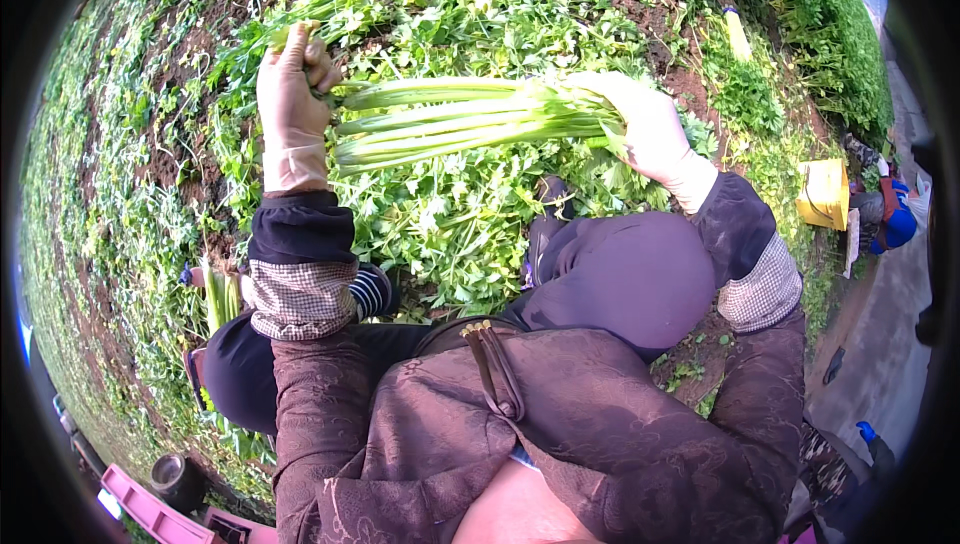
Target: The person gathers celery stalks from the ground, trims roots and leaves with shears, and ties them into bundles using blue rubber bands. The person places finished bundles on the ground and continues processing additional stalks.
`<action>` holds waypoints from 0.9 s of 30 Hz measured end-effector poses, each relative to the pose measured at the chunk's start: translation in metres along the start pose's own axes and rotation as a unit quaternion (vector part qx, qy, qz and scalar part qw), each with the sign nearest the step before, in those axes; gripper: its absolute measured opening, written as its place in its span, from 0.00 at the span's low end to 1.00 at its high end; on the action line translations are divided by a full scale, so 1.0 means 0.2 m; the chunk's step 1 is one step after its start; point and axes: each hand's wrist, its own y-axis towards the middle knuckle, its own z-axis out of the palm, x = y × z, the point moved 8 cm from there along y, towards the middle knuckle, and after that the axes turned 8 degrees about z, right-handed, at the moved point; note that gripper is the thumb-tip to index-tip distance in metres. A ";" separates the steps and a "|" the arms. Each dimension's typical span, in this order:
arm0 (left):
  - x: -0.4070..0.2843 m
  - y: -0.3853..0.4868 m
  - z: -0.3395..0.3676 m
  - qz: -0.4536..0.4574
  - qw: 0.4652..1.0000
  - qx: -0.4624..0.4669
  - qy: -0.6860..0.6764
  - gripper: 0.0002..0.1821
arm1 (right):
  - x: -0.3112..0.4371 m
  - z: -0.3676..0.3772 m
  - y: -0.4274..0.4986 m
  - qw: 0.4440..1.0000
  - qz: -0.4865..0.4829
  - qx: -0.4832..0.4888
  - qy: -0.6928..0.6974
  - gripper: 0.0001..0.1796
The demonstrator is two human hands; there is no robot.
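A bunch of pale green celery stalks (450,120) lies level across the middle of the view. My right hand (649,128) is closed around its right end, where some leaves show. At the bunch's left end is my left hand (296,83), its fingers curled and a yellow-green piece of stalk (285,35) pinched at the top. Whether the left fingers also touch the bunch is hard to tell. Both hands appear to wear thin pale gloves. Cut celery leaves (442,229) cover the ground beneath, between my feet.
A tied celery bunch (737,34) lies at upper right, near standing celery (832,41). Another bunch (221,296) is beside my left knee. A yellow container (823,193) stands at right, near a person in blue (896,218). Pink crates (154,503) are at lower left.
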 end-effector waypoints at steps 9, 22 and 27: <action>0.12 0.15 -0.63 -0.012 0.869 -0.125 0.478 0.12 | -0.66 1.07 -0.34 0.762 0.350 0.366 0.403 0.16; 1.47 -0.50 -0.08 -0.328 0.852 0.140 0.383 0.24 | -0.67 1.02 -0.40 0.792 0.030 0.247 0.557 0.53; 1.67 -0.72 -0.02 -0.533 0.841 -0.053 0.069 0.45 | -0.67 1.12 -0.41 0.739 0.138 0.297 0.589 0.21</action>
